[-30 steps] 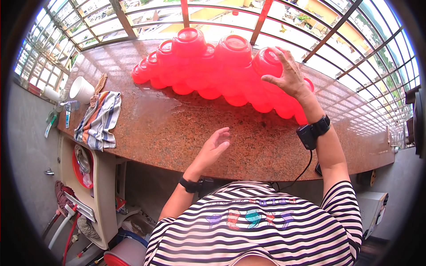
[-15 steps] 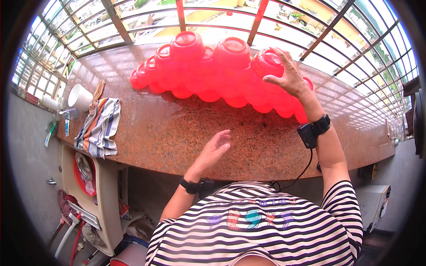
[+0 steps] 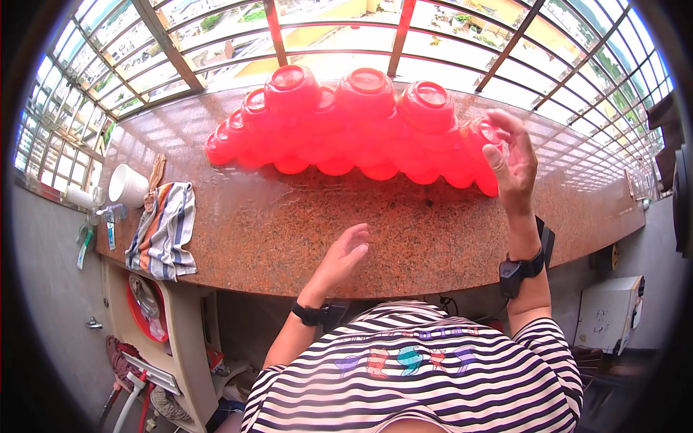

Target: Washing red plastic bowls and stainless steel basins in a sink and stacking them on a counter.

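Red plastic bowls (image 3: 361,130) sit upside down in a stepped pile on a speckled brown stone counter (image 3: 303,231). Three of them stand highest, the rightmost top bowl (image 3: 427,107) among these. At the pile's right end my right hand (image 3: 514,160) is raised with thumb and fingers apart. It overlaps the edge of the end bowl (image 3: 480,138); whether it touches that bowl I cannot tell. My left hand (image 3: 343,257) hovers over the counter's near side, fingers stretched out and holding nothing.
Left on the counter lie a striped cloth (image 3: 164,227) and a white cup (image 3: 128,185). Barred windows (image 3: 339,40) run behind the pile. Below at left, a cabinet (image 3: 189,317) holds a red basin (image 3: 146,307). A white box (image 3: 610,317) stands low at right.
My right hand has left the rightmost top bowl, moving right and nearer to the pile's end; that bowl stays on the pile. My left hand is nearly unchanged. The view has shifted slightly.
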Tool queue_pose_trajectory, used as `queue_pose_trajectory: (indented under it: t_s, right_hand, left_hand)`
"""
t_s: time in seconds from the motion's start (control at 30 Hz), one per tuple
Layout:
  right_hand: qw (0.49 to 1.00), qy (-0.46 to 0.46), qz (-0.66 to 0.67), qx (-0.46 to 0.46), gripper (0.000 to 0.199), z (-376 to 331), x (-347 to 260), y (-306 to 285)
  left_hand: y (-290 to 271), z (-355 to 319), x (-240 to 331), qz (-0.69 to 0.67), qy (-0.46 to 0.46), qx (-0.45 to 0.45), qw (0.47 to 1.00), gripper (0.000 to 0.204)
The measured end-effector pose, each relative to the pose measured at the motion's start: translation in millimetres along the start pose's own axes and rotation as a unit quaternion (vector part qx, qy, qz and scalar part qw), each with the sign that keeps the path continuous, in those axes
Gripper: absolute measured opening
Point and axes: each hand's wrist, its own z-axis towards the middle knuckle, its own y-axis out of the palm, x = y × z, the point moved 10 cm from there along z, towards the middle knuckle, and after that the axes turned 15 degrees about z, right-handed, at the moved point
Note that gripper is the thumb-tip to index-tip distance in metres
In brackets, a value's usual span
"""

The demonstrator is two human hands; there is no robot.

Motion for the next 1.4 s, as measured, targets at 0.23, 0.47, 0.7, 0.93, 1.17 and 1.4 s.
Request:
queue_pose_trajectory:
  t_s: [0.23, 0.47, 0.7, 0.93, 1.17, 1.4]
  right_hand:
    - [0.93, 0.296, 0.084, -0.2, 0.012, -189, 55, 56]
    - [0.91, 0.315, 0.107, -0.246, 0.016, -275, 40, 42]
    - [0.924, 0.298, 0.113, -0.213, 0.013, -327, 13, -19]
    - [0.884, 0.403, 0.135, -0.197, 0.014, -470, 42, -63]
    - [0.759, 0.546, -0.074, -0.346, 0.025, -712, 142, -131]
    - [0.667, 0.669, -0.13, -0.301, 0.024, -772, 136, -184]
  left_hand:
    - [17, -10, -5, 0.006, -0.03, -0.011, 0.999, 0.046]
    - [55, -38, -1, 0.027, -0.022, -0.004, 0.999, 0.044]
    - [118, -113, -13, 0.09, -0.068, 0.009, 0.994, 0.037]
    - [152, -242, -141, 0.135, -0.245, 0.084, 0.956, 0.039]
    - [128, -544, -388, -0.133, -0.498, 0.294, 0.805, 0.032]
    - [148, -624, -407, -0.174, -0.492, 0.392, 0.758, 0.039]
